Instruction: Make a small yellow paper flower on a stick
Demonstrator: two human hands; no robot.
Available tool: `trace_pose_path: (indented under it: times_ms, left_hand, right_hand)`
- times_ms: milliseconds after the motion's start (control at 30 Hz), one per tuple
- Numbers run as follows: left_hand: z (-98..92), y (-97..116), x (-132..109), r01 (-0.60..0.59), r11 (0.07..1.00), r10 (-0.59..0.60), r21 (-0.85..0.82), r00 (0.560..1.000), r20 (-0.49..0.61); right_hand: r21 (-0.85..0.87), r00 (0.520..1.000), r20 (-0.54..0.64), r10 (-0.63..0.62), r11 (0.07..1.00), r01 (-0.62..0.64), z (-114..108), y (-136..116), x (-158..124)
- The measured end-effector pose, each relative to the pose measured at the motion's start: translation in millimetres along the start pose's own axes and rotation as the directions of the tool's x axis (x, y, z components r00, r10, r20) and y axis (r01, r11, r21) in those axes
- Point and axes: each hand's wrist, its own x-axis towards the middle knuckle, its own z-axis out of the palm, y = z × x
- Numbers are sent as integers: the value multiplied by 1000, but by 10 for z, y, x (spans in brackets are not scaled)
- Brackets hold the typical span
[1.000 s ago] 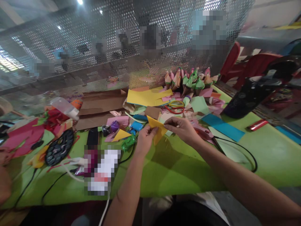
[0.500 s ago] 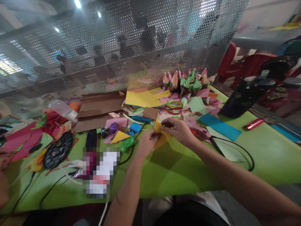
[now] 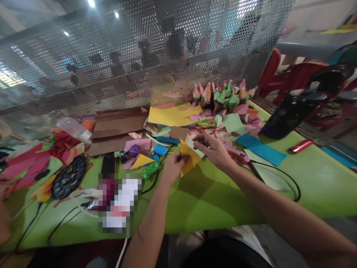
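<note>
My left hand (image 3: 172, 167) is closed on a piece of yellow paper (image 3: 188, 158), pinching its left edge just above the green table (image 3: 217, 197). My right hand (image 3: 214, 148) is beside the paper's upper right corner, fingers bent and partly apart, touching or just off the sheet. A pile of coloured paper sheets (image 3: 174, 114) lies behind the hands, and a row of small folded paper cones (image 3: 223, 96) stands at the back against the perforated metal screen (image 3: 145, 56).
A black cable (image 3: 281, 175) loops on the table to the right. A blue sheet (image 3: 260, 149), a red lighter (image 3: 301, 146) and a black device (image 3: 290, 113) sit further right. To the left lie a black round palette (image 3: 69, 178), a plastic bottle (image 3: 74, 129), cardboard (image 3: 119, 124) and red paper scraps (image 3: 25, 162).
The yellow paper has been turned and opened out in my left hand. My right hand has lifted off it slightly and moved to its upper right corner.
</note>
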Motion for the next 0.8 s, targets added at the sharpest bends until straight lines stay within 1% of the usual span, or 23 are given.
trace_pose_path:
  times_ms: [100, 167, 233, 267, 367, 433, 500, 567, 633, 700, 733, 767, 800]
  left_hand:
    - [-28, 29, 24, -12, 991, 2, -136, 997, -74]
    - [-30, 41, 26, -29, 982, 11, -187, 995, -100]
    - [-20, 47, 18, -43, 973, 24, -225, 996, -90]
    - [-13, 49, 12, -40, 971, 25, -238, 998, -66]
    - [-1, 68, -6, -9, 975, 23, -223, 998, 59]
    - [-2, 86, -13, -11, 981, 33, -192, 993, 112]
    - [-9, 96, -15, -21, 983, 44, -180, 991, 124]
    - [-20, 89, -10, -8, 984, 31, -180, 992, 123]
    - [-37, 68, 0, 0, 985, 16, -172, 996, 92]
    - [-60, 42, 10, -42, 990, 44, -137, 999, 15]
    - [-71, 33, 14, -93, 991, 90, -98, 995, -34]
    - [-81, 30, 15, -165, 985, 162, -39, 984, -79]
    - [-90, 35, 11, -252, 967, 255, 45, 961, -111]
  right_hand:
    - [13, 987, 123, 100, 995, -102, 10, 46, 9]
    - [28, 978, 154, 141, 989, -147, 10, 63, 16]
    - [47, 981, 113, 154, 986, -160, -2, 51, 21]
    - [59, 984, 81, 159, 985, -164, -12, 35, 23]
    - [114, 985, 8, 171, 979, -171, -42, -28, 31]
    - [165, 983, -29, 183, 970, -176, -50, -57, 37]
    - [211, 978, -53, 201, 960, -186, -46, -67, 44]
    - [243, 973, -66, 221, 949, -199, -40, -67, 51]
    - [276, 965, -82, 249, 936, -218, -43, -68, 58]
    - [321, 950, -105, 295, 914, -249, -59, -77, 62]
    - [346, 940, -109, 324, 899, -270, -69, -83, 63]
    - [371, 929, -107, 355, 881, -294, -80, -88, 64]
    - [393, 917, -97, 386, 862, -321, -89, -92, 64]
